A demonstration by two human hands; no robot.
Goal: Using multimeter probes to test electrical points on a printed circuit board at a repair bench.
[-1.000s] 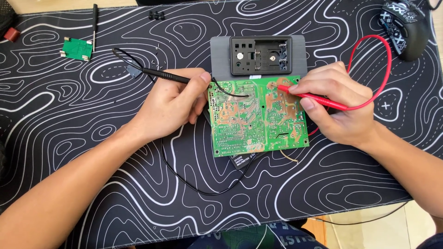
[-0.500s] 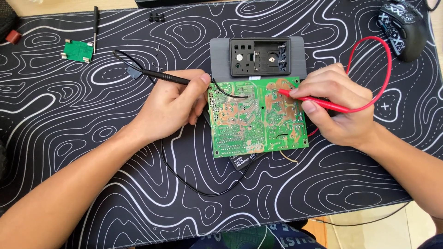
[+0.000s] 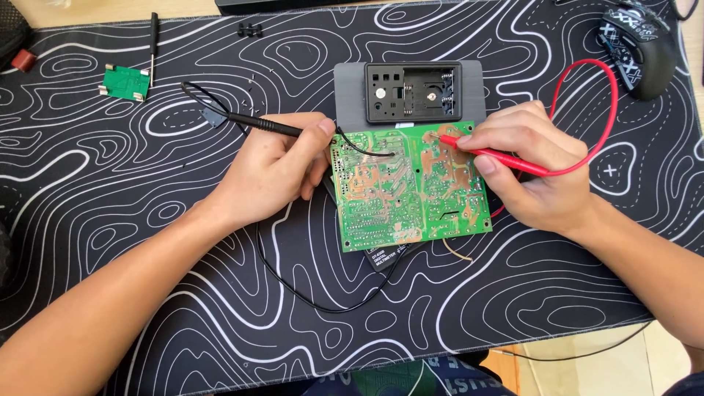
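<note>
At the far left edge of the counter (image 3: 81, 44) we see a dark pouch corner and a small red block (image 3: 23, 60), with a small green board (image 3: 126, 82) and a thin black tool (image 3: 152, 40) just beside it on the black mat (image 3: 147, 308) with white contour lines. Between that board and our left forearm the mat lies open. Two small black bits (image 3: 250, 30) sit near the mat's top edge.

Our left hand (image 3: 275, 172) is closed around the black probe (image 3: 268, 126), pinched between thumb and fingers; its tip end is hidden behind the thumb at the left edge of the large green circuit board (image 3: 403, 194). The probe's black lead loops below the wrist across free mat towards the board's bottom edge.

The circuit board lies solder side up near the middle of the mat, slightly tilted, its top edge touching the grey panel (image 3: 352, 88) with a black battery tray (image 3: 414, 92). A dark device pokes out under the board's lower edge, mostly hidden.

Our right hand (image 3: 535, 172) grips the red probe (image 3: 491, 154) like a pen, its tip resting on the board's upper right area. The red lead (image 3: 598, 110) arcs up and around the hand. To the right lies clear mat, and a black mouse (image 3: 639, 48) sits at the top right corner, well apart. Below the mat's front edge, pale floor shows.
</note>
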